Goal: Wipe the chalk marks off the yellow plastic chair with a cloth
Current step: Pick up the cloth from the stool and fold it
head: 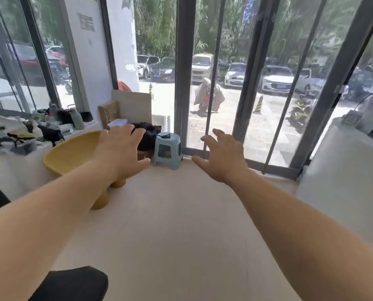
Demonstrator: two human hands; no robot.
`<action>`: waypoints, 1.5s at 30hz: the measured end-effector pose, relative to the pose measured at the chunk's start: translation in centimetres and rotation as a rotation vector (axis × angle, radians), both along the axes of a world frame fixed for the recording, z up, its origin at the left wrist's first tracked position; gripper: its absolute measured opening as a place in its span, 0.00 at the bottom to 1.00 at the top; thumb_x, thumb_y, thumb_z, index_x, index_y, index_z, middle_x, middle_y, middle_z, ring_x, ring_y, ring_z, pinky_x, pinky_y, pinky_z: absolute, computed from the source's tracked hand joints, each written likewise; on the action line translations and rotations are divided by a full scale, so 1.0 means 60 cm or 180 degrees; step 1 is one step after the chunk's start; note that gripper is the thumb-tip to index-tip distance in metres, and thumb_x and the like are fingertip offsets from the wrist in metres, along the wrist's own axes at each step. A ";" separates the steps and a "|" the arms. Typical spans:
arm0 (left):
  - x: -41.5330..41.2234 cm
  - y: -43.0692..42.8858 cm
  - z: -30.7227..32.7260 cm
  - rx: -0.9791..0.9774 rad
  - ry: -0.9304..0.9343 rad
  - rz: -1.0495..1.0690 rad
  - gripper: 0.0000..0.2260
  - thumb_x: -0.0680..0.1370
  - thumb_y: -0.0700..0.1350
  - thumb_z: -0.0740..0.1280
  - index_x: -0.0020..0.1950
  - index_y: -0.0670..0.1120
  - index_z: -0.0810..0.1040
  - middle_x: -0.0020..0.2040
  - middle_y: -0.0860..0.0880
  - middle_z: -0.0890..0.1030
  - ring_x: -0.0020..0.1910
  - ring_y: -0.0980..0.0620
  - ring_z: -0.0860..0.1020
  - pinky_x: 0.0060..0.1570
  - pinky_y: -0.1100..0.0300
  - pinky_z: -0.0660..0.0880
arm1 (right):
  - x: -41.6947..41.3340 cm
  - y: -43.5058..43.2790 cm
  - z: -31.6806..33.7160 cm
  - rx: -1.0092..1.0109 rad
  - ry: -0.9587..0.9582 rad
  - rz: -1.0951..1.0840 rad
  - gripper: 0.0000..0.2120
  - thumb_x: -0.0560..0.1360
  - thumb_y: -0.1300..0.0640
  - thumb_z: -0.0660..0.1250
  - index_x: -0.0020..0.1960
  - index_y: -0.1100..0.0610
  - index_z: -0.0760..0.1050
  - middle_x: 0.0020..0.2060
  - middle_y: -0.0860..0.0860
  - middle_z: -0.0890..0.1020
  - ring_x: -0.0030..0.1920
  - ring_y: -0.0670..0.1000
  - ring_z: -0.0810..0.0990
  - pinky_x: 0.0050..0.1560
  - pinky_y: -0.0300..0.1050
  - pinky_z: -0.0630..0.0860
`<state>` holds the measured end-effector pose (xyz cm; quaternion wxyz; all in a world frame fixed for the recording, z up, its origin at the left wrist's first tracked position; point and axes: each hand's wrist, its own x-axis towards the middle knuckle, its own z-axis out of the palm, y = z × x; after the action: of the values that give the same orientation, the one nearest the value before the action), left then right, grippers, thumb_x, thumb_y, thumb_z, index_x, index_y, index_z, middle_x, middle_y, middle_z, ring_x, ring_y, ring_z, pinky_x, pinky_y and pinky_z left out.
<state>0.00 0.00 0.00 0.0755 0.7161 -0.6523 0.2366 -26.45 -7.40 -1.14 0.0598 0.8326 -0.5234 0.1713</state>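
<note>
Yellow plastic chair (70,155) stands on the pale floor at left, partly behind the left hand (120,153). Left and right hand (224,157) reach forward, fingers spread, holding nothing. Beyond, a blue stool (167,151) stands by glass doors (182,72).

Bright daylight through the windows (224,83), soft motion blur, wide-angle bending at edges.

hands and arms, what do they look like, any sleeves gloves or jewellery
No gloves on the left hand or right hand, and no ring, watch or wristband shows. Left forearm and right forearm are bare, no sleeve up to the frame edge.
</note>
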 end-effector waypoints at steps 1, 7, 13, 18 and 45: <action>0.024 -0.032 -0.003 0.0136 -0.0009 0.0006 0.36 0.72 0.68 0.60 0.75 0.52 0.58 0.71 0.47 0.67 0.68 0.42 0.67 0.64 0.41 0.67 | 0.028 -0.029 -0.008 0.0098 0.0078 0.0002 0.33 0.78 0.31 0.59 0.78 0.46 0.62 0.80 0.53 0.59 0.77 0.59 0.60 0.76 0.62 0.58; 0.152 -0.236 -0.058 0.0515 0.0141 0.0110 0.37 0.70 0.69 0.62 0.74 0.53 0.61 0.68 0.48 0.70 0.65 0.43 0.70 0.61 0.42 0.70 | 0.137 -0.208 -0.090 0.0441 0.0449 -0.0003 0.34 0.77 0.31 0.60 0.78 0.44 0.61 0.80 0.52 0.60 0.77 0.58 0.61 0.75 0.62 0.60; 0.195 -0.457 -0.134 0.0849 0.0315 0.0198 0.36 0.71 0.68 0.63 0.74 0.52 0.61 0.67 0.47 0.71 0.62 0.43 0.71 0.57 0.44 0.71 | 0.179 -0.434 -0.164 0.0788 0.0378 -0.0019 0.34 0.77 0.32 0.62 0.78 0.44 0.62 0.79 0.51 0.60 0.77 0.58 0.61 0.73 0.62 0.61; 0.193 -0.638 -0.174 0.1011 0.0566 0.0410 0.36 0.72 0.68 0.64 0.75 0.52 0.61 0.69 0.47 0.70 0.65 0.43 0.70 0.59 0.44 0.70 | 0.192 -0.632 -0.196 0.0993 0.0336 0.0087 0.33 0.77 0.33 0.63 0.77 0.46 0.63 0.78 0.51 0.61 0.77 0.58 0.62 0.72 0.62 0.62; 0.568 -1.727 -0.325 0.1581 0.1549 0.0354 0.35 0.72 0.67 0.65 0.74 0.52 0.64 0.71 0.49 0.70 0.68 0.45 0.69 0.64 0.45 0.71 | 0.522 -1.719 -0.341 0.2158 0.0040 -0.0219 0.33 0.77 0.34 0.64 0.79 0.45 0.62 0.81 0.52 0.58 0.80 0.55 0.57 0.77 0.59 0.58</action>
<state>34.10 -103.62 -19.52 0.0392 0.7825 -0.6128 -0.1032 4.89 -110.52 -21.58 -0.2113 0.7880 -0.5779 -0.0197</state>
